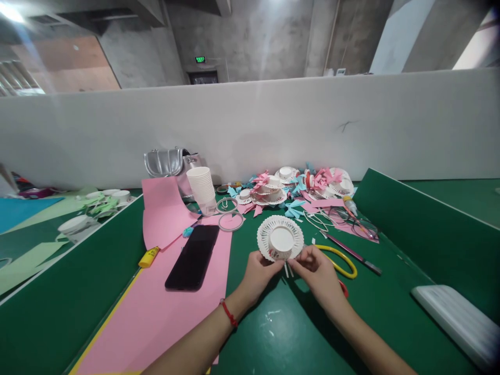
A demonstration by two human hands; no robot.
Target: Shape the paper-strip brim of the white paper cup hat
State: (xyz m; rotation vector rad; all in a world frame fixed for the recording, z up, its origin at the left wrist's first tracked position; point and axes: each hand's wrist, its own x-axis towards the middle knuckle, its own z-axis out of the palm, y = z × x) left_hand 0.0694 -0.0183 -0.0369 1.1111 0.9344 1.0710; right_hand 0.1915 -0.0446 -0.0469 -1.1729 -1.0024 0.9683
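Observation:
A white paper cup (282, 238), its wall cut into narrow strips that fan out as a round frilled rim, faces up base first in the middle of the desk. My left hand (255, 273) pinches the near edge of that rim between thumb and fingers. Close beside it, my right hand (318, 271) also pinches the near edge, the two thumbs almost meeting. A couple of thin white strips (288, 270) stick out toward me between the thumbs. Just beyond my right fingers lies a yellow loop (347, 263), with a red piece partly hidden behind the hand.
Left are a black phone (193, 258) on pink paper (128, 323), a yellow tube (149, 257) and a stack of paper cups (201, 185). Finished cut cups with pink and blue paper (269, 190) pile at the back. A craft knife (353, 253) and glasses (365, 229) lie right.

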